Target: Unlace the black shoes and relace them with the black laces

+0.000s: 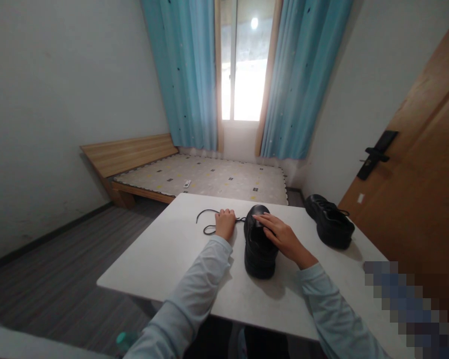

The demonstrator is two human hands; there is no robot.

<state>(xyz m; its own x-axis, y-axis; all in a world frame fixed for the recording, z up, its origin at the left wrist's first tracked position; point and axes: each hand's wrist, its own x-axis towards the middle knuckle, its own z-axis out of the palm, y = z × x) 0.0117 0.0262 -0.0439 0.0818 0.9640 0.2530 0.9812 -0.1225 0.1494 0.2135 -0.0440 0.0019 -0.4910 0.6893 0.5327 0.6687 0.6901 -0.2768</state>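
A black shoe (260, 257) stands upright on the white table, its toe pointing away from me. A black shoelace (208, 229) runs out from its left side. My left hand (225, 223) is closed around that lace, left of the shoe, and the lace's loose end curls on the tabletop beyond the fist. My right hand (280, 233) grips the shoe from the right, its fingers reaching over the tongue and lacing area. The palm side of this hand is hidden. To the right, a second black shoe (333, 224) with laces sits apart from both hands.
The white table (153, 267) has its near edge close to my body. Past it stand a bed (209, 172) with a small white object (187, 184) on it, and a window with blue curtains (190, 75). A wooden door (407, 164) is at the right; part of that side is pixelated.
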